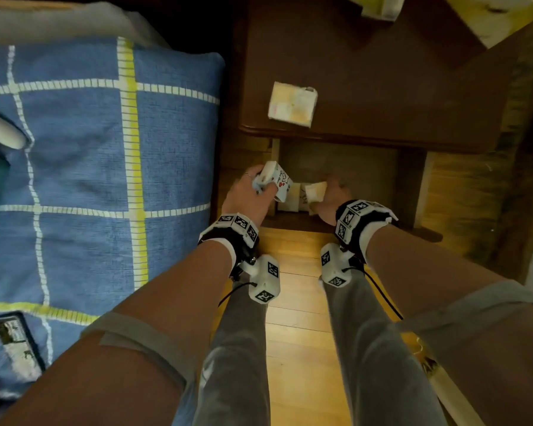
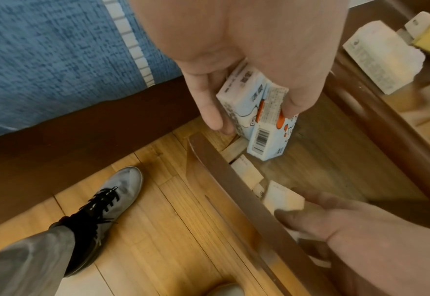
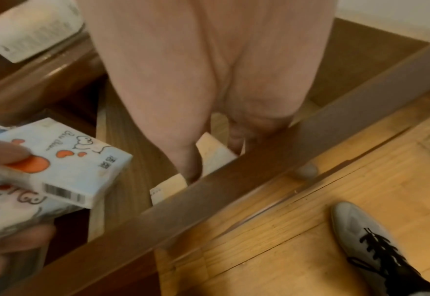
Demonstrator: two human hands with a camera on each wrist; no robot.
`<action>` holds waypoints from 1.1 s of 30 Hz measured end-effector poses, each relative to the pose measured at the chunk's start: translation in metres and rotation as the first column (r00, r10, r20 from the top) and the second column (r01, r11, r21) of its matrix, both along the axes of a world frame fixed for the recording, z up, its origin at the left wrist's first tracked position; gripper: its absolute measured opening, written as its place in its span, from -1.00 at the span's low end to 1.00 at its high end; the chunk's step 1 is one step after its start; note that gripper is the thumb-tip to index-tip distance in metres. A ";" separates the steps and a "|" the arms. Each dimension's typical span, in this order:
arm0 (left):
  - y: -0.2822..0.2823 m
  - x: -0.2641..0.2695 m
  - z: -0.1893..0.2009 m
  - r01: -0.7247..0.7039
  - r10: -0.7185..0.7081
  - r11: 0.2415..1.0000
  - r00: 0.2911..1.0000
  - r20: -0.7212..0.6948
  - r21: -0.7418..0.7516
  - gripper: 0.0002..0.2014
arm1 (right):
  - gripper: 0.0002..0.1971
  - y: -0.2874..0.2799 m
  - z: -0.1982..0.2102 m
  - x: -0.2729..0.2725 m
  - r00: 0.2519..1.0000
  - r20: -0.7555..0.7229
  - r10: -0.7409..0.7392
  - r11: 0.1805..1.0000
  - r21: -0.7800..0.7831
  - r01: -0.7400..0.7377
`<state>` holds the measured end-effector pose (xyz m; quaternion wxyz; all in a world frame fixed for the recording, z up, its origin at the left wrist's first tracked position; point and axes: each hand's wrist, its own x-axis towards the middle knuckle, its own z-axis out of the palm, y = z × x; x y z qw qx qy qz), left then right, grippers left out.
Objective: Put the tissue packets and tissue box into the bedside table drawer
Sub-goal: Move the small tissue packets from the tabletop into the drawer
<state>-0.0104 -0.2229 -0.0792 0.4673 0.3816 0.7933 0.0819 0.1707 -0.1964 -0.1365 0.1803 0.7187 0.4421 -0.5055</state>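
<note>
The dark bedside table's drawer (image 1: 339, 167) stands pulled out below the table top (image 1: 382, 87). My left hand (image 1: 260, 184) grips two pale blue tissue packets (image 2: 262, 120) stacked together, just over the drawer's left end. These packets (image 3: 64, 166) carry orange hearts and a barcode. My right hand (image 1: 322, 195) reaches into the drawer and pinches a cream tissue packet (image 1: 316, 192) at the drawer's front wall (image 3: 259, 174). Another cream packet (image 1: 293, 201) lies beside it inside. A larger pale tissue pack (image 1: 292, 104) rests on the table top.
A bed with a blue checked cover (image 1: 90, 149) runs along the left, close to the drawer. My shoes (image 2: 112, 198) stand on the wooden floor (image 1: 296, 333) in front. Yellowish items (image 1: 379, 4) sit at the table's far back.
</note>
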 end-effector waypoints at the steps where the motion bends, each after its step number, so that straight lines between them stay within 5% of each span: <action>1: 0.001 -0.001 -0.002 -0.015 0.015 1.000 1.000 -0.002 0.005 -0.54 | -0.11 0.001 -0.007 -0.004 0.999 -0.020 0.025 0.999 -0.032 -0.026; 5: 0.006 -0.009 -0.008 -0.022 0.022 1.000 1.000 0.020 -0.005 -0.55 | -0.15 0.003 -0.030 -0.008 0.997 -0.051 0.059 0.995 -0.072 -0.063; 14: 0.012 -0.014 -0.003 -0.035 0.050 0.994 0.989 0.142 -0.102 -0.58 | -0.13 0.005 -0.002 -0.006 0.997 -0.047 -0.061 0.998 -0.032 0.060; 16: 0.012 -0.012 -0.001 -0.045 0.067 0.991 0.982 0.176 -0.126 -0.59 | -0.30 0.008 0.010 -0.001 0.980 -0.132 -0.151 0.988 0.024 0.155; 19: 0.016 -0.007 0.001 -0.070 0.103 0.986 0.970 0.221 -0.153 -0.60 | -0.58 0.014 0.037 -0.003 0.854 -0.378 -0.357 0.925 -0.013 0.381; 22: 0.020 0.000 0.005 -0.088 0.149 0.972 0.947 0.284 -0.217 -0.60 | -0.55 0.019 0.048 -0.007 0.808 -0.462 -0.367 0.929 -0.147 0.338; 29: 0.025 -0.015 0.007 -0.201 0.200 0.977 0.980 -0.012 -0.066 -0.65 | -0.55 0.034 0.032 -0.003 0.768 -0.319 -0.556 0.810 -0.001 0.586; 33: 0.023 -0.019 0.003 -0.178 0.181 0.981 0.983 0.035 -0.081 -0.53 | -0.60 0.039 0.017 -0.011 0.907 -0.220 -0.361 0.916 0.101 0.389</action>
